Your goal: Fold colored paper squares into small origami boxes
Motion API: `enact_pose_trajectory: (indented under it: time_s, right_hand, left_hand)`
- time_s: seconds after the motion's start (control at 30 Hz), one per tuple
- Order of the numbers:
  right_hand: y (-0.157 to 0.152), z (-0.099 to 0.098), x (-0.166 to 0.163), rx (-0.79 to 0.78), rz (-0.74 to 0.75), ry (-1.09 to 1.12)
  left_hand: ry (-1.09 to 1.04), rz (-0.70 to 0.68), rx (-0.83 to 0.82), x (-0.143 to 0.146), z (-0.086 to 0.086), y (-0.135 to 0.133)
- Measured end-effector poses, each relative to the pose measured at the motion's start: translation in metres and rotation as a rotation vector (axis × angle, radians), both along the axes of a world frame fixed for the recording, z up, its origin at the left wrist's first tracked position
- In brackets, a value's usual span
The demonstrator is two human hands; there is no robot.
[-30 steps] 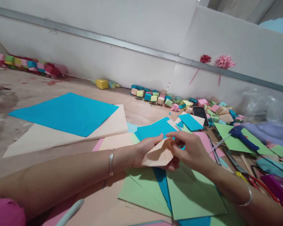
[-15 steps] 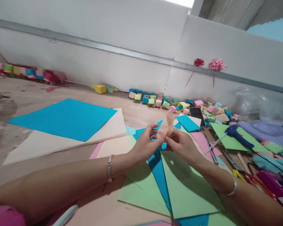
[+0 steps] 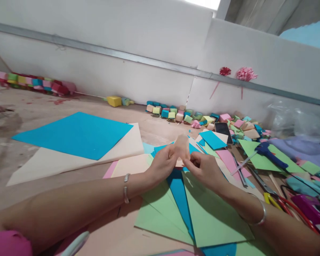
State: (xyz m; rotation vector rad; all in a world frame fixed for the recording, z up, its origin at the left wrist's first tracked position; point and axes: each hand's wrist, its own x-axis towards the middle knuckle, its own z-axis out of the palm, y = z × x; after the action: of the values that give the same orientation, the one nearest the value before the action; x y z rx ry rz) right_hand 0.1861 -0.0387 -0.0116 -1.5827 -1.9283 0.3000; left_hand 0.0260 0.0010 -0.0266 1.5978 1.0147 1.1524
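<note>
The left hand (image 3: 161, 163) and right hand (image 3: 206, 170) pinch a small peach paper piece (image 3: 181, 145) between their fingers, with green sheets (image 3: 216, 217) lying just below the fingers, and an uneven pull from either side could crease or tear that seemingly thin piece.

Pale brown tabletop (image 3: 160, 129): cream sheet (image 3: 120, 149), yellow block (image 3: 114, 101), probably paper.

held paper (image 3: 181, 146) — pale peach | diamond sheet (image 3: 74, 135) — bright blue | front sheets (image 3: 216, 217): light green | glue gun (image 3: 272, 155): navy
</note>
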Motion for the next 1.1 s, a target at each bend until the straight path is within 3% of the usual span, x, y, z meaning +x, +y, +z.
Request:
enact_pose_trajectory:
  time_s: [0.23, 0.53, 0.83, 1.03, 1.1]
  right_hand:
    - [-0.002, 0.0, -0.005, 0.081, -0.018, 0.148]
    - [0.001, -0.005, -0.002, 0.095, 0.017, 0.093]
    - [0.0, -0.008, -0.004, 0.24, 0.133, 0.018]
    - [0.001, -0.01, -0.005, 0.204, -0.024, 0.171]
    - [0.002, -0.011, -0.004, 0.165, -0.012, 0.211]
  left_hand:
    - [0.104, 0.023, 0.042, 0.0, -0.006, 0.005]
    - [0.109, -0.054, 0.074, 0.0, -0.004, -0.001]
    - [0.16, -0.109, 0.07, -0.001, -0.006, -0.005]
    - [0.095, -0.18, 0.061, 0.0, 0.0, -0.009]
    - [0.085, -0.202, 0.044, 0.0, 0.0, -0.01]
